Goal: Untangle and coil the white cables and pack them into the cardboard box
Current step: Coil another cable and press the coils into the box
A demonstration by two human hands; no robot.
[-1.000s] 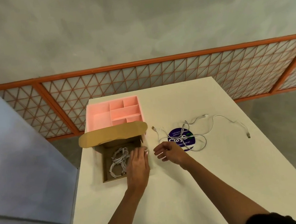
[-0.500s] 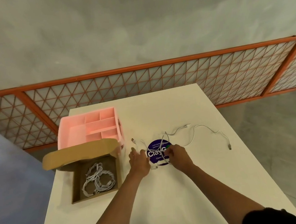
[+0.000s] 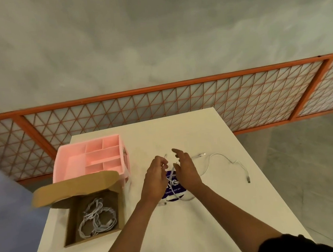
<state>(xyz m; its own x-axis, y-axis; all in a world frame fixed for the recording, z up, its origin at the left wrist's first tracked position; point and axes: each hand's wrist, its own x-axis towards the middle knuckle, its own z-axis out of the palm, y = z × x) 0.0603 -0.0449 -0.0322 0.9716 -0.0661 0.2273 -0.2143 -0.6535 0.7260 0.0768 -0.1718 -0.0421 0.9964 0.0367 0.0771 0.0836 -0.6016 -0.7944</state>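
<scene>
Mid-frame: loose white cable [image 3: 229, 160] on the counter [image 3: 183, 136], tangled end lifted between both hands over the purple sticker [image 3: 173, 191], the rest trailing right to its plug. Fingers of the left hand [image 3: 157, 180] are curled, pinching a strand. Fingers of the right hand [image 3: 187, 173] are apart and relaxed (cable contact: can't tell). Lower left: cardboard box [image 3: 75, 188], flap up, coiled cables [image 3: 97, 219] inside. The pink organizer [image 3: 91, 160] sits just behind it.

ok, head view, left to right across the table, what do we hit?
Open brown cardboard box → left hand → right hand → loose white cable trailing right to its plug.
</scene>
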